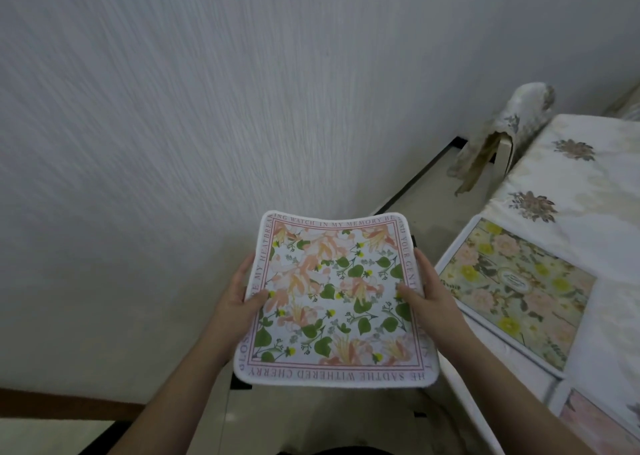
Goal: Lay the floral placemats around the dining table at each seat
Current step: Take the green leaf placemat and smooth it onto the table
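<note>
A floral placemat (334, 300) is held in the air between both hands: its left edge is gripped by the left hand (239, 293), thumb on top, and its right edge by the right hand (427, 290), thumb likewise on the print. Partial words are readable along its border, among them "WATCH IN MY MEMORY" and "WITHERED CHERRY". Three placemats are counted: the held one, a second placemat (516, 292) lying on the cloth-covered counter (568, 184) just right of the right hand, and a third placemat (595, 423) partly visible nearer the lower corner. One covered chair (502, 136) stands beyond the right hand.
</note>
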`<action>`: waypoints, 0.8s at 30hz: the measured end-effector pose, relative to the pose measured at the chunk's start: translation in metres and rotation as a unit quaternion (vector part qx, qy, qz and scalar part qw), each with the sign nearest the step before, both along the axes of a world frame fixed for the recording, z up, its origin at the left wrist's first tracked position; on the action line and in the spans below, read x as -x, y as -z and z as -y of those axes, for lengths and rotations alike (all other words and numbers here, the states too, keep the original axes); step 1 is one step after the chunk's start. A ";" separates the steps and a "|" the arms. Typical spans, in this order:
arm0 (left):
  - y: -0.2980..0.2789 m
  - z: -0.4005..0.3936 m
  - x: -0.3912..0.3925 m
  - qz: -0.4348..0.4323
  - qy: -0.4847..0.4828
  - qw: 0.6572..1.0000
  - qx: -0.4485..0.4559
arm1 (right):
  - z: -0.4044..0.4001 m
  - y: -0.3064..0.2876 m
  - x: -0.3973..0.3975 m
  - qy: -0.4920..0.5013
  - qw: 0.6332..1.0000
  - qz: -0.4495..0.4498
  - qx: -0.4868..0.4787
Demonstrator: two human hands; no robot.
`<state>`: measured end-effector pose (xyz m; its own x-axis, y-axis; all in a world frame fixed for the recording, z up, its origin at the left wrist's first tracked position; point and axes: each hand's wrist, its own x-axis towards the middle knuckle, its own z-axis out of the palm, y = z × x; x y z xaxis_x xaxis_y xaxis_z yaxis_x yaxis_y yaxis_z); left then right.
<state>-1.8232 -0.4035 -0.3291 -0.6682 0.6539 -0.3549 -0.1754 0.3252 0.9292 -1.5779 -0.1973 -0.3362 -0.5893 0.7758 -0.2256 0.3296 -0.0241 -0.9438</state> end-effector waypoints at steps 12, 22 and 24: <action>-0.004 -0.066 0.104 0.000 0.091 0.995 -0.029 | -0.029 -0.007 0.076 0.091 0.996 0.011 0.007; -0.018 -0.116 0.180 -0.006 0.172 0.984 -0.048 | -0.035 -0.020 0.126 0.171 0.984 -0.045 0.017; -0.019 -0.127 0.183 -0.003 0.183 0.981 -0.064 | -0.043 -0.022 0.127 0.183 0.982 -0.039 0.010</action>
<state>-2.0065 -0.2766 -0.3100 -0.3823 0.8895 -0.2503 -0.0629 0.2452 0.9674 -1.7053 -0.1546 -0.3143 -0.2878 0.9347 -0.2086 0.2214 -0.1470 -0.9640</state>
